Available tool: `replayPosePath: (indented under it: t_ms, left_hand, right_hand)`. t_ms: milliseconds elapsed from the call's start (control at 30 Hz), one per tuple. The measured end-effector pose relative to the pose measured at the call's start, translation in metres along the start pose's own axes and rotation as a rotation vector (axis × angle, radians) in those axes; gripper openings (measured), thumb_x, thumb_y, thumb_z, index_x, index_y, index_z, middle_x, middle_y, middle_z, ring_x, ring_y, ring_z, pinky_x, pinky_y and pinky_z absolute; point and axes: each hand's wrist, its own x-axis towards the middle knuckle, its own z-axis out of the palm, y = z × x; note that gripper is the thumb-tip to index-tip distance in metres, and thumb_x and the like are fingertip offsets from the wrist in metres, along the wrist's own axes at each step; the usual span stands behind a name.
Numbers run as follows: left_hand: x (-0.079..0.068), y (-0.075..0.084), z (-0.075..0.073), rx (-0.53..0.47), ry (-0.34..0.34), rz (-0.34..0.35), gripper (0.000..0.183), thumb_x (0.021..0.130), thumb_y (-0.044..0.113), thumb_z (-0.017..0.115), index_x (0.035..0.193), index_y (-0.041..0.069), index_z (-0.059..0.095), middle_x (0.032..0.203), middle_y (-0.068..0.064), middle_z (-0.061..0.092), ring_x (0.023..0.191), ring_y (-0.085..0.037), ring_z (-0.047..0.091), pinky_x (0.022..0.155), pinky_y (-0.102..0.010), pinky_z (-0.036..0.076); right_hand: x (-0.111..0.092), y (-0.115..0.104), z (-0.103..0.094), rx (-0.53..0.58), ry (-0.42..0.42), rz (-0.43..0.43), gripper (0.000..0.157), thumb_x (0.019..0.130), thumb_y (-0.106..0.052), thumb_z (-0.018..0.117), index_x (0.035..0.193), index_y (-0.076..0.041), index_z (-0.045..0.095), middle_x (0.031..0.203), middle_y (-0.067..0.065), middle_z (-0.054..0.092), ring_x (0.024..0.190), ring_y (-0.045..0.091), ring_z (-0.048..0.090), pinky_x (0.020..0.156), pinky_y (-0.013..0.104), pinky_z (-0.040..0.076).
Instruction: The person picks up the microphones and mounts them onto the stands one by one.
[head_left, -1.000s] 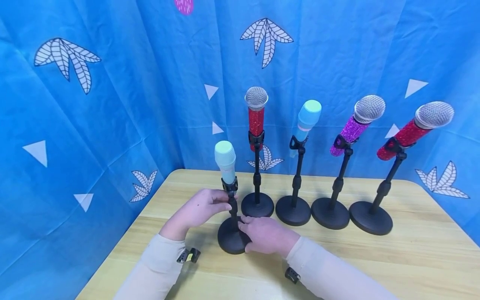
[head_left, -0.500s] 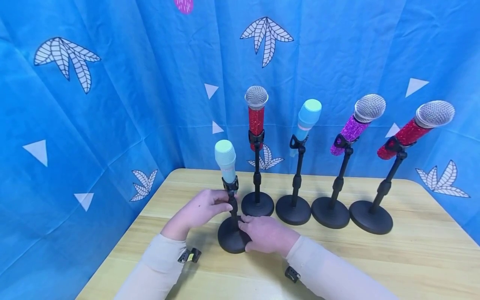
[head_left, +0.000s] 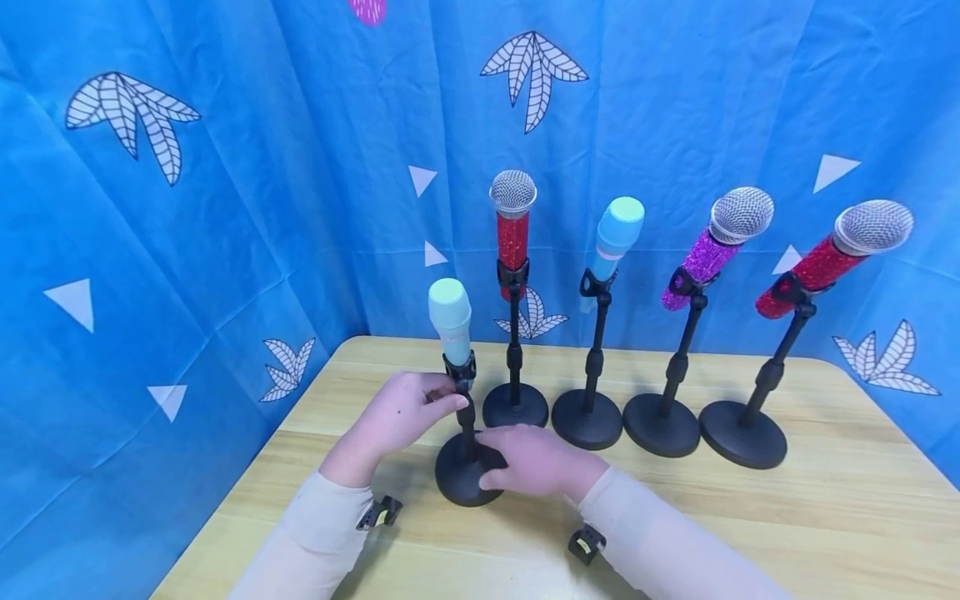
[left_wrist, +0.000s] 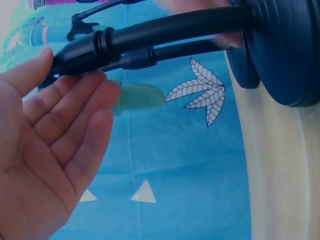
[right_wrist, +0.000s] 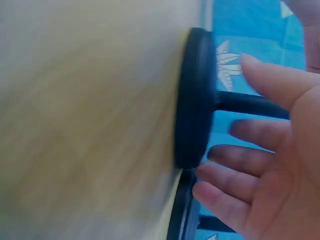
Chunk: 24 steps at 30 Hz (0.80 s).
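Note:
A pale blue microphone [head_left: 452, 321] sits upright in the clip of a black desk stand [head_left: 453, 477] at the left of the table. My left hand [head_left: 401, 412] pinches the stand's pole just below the clip; in the left wrist view the thumb lies over the black collar [left_wrist: 82, 54] with the fingers under it. Beside the round base, my right hand [head_left: 536, 460] hovers with spread, relaxed fingers and grips nothing. The right wrist view shows those fingers [right_wrist: 235, 182] apart, close to the edge of the base [right_wrist: 194, 100].
Behind and right stand a red glitter microphone [head_left: 513, 242], a blue one [head_left: 619, 227], a purple one [head_left: 705, 258] and another red one [head_left: 817, 267], each on a black stand. A blue curtain [head_left: 225, 208] hangs behind the wooden table [head_left: 637, 542].
My right hand has lifted off the stand's base and its fingers have opened. The left hand keeps its hold on the pole, and the stands have stayed where they were.

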Motion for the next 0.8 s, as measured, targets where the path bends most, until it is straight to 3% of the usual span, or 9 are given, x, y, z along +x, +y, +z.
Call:
replayPosePath:
  t_ms: [200, 300, 500, 800]
  left_hand:
    - [0.000, 0.004, 0.000, -0.011, 0.039, -0.013, 0.010, 0.095, 0.030, 0.073, 0.089, 0.022, 0.076, 0.074, 0.011, 0.064, 0.063, -0.013, 0.054, 0.055, -0.031, 0.043]
    - [0.000, 0.006, 0.003, -0.005, 0.080, -0.028, 0.009, 0.094, 0.028, 0.075, 0.089, 0.022, 0.076, 0.075, 0.012, 0.065, 0.063, -0.013, 0.054, 0.055, -0.031, 0.044]
    - [-0.001, 0.010, 0.008, 0.070, 0.189, -0.008, 0.014, 0.092, 0.031, 0.076, 0.081, 0.023, 0.075, 0.069, 0.013, 0.061, 0.056, -0.011, 0.051, 0.049, -0.030, 0.040]
    - [-0.002, 0.015, 0.006, 0.090, 0.272, 0.016, 0.017, 0.092, 0.030, 0.077, 0.078, 0.023, 0.071, 0.071, 0.012, 0.062, 0.056, -0.011, 0.051, 0.048, -0.029, 0.042]
  right_hand:
    - [0.007, -0.015, -0.023, 0.393, 0.161, 0.039, 0.028, 0.098, -0.041, 0.067, 0.117, -0.022, 0.062, 0.108, -0.012, 0.069, 0.102, 0.006, 0.066, 0.089, 0.035, 0.053]
    - [0.012, -0.021, -0.028, 0.508, 0.236, 0.085, 0.028, 0.098, -0.039, 0.066, 0.121, -0.022, 0.063, 0.110, -0.013, 0.070, 0.101, 0.004, 0.066, 0.091, 0.036, 0.053]
    - [0.018, -0.025, -0.027, 0.498, 0.322, 0.115, 0.028, 0.099, -0.041, 0.065, 0.120, -0.022, 0.065, 0.104, -0.013, 0.071, 0.095, 0.004, 0.068, 0.088, 0.037, 0.055]
    - [0.019, -0.026, -0.029, 0.426, 0.328, 0.095, 0.019, 0.098, -0.040, 0.067, 0.103, -0.023, 0.062, 0.087, -0.016, 0.068, 0.079, 0.004, 0.064, 0.070, 0.031, 0.053]
